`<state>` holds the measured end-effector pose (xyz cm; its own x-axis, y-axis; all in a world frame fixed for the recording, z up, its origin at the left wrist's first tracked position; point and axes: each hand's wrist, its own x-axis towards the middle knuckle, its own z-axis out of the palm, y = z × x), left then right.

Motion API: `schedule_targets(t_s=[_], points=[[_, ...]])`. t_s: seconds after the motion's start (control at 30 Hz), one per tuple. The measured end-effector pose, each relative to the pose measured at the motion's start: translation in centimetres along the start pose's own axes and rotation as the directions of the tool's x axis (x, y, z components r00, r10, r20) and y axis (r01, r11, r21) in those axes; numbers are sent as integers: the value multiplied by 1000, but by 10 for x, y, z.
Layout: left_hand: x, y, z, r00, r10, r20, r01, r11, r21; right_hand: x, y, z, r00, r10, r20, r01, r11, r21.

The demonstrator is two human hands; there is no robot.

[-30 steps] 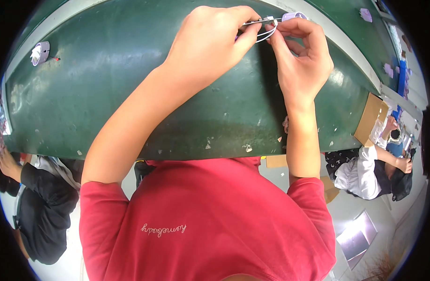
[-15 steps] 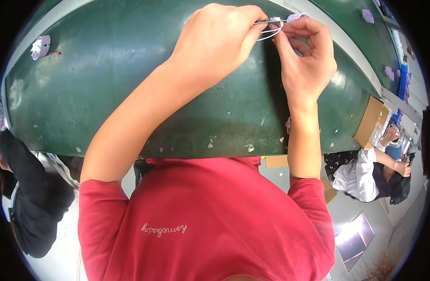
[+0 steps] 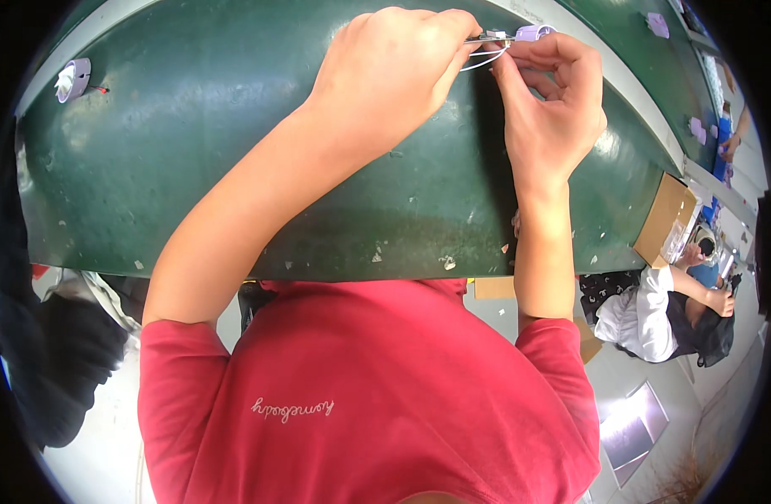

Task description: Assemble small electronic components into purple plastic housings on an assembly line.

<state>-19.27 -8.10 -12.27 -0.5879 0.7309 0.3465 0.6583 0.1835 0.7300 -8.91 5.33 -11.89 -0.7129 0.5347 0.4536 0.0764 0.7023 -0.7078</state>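
Observation:
Near the far edge of the green work surface, my left hand [image 3: 402, 63] pinches a small circuit board [image 3: 494, 36] between thumb and fingers. White wires [image 3: 486, 59] loop from the board below the fingertips. My right hand [image 3: 557, 101] has its thumb and forefinger pinched together at the board's right end, where the wires meet a small connector [image 3: 507, 44]. Just beyond the right fingers shows a light purple ring-shaped part [image 3: 532, 33]; the fingers partly hide it. The exact grip of the left fingertips is hidden by the hand.
A purple ring part with white material inside [image 3: 72, 81] and a red-tipped lead [image 3: 105, 90] lie at the far left. A cardboard box [image 3: 664, 220] stands at the right edge. People sit at both sides; more purple parts [image 3: 657, 26] lie on the neighbouring green belt.
Both my hands stay almost in place, still on the board and wires. At the left, the person in black has shifted outward and nearer the picture's edge.

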Motion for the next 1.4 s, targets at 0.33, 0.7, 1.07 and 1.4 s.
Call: schedule_targets(t_s=[0.33, 0.7, 1.07, 1.4], points=[[1, -4, 5, 1000, -25, 13, 25, 1000, 1, 0, 1, -1, 1000, -18, 1, 18, 999, -31], [-3, -8, 7, 999, 5, 32, -8, 995, 104, -1, 2, 1, 1000, 8, -9, -8, 999, -49], [2, 7, -13, 999, -33, -10, 31, 992, -125, 0, 4, 1, 1000, -4, -22, 4, 1000, -10], [3, 1, -13, 1000, -24, 20, 27, 984, -175, 0, 5, 1, 1000, -11, -30, 10, 1000, -5]])
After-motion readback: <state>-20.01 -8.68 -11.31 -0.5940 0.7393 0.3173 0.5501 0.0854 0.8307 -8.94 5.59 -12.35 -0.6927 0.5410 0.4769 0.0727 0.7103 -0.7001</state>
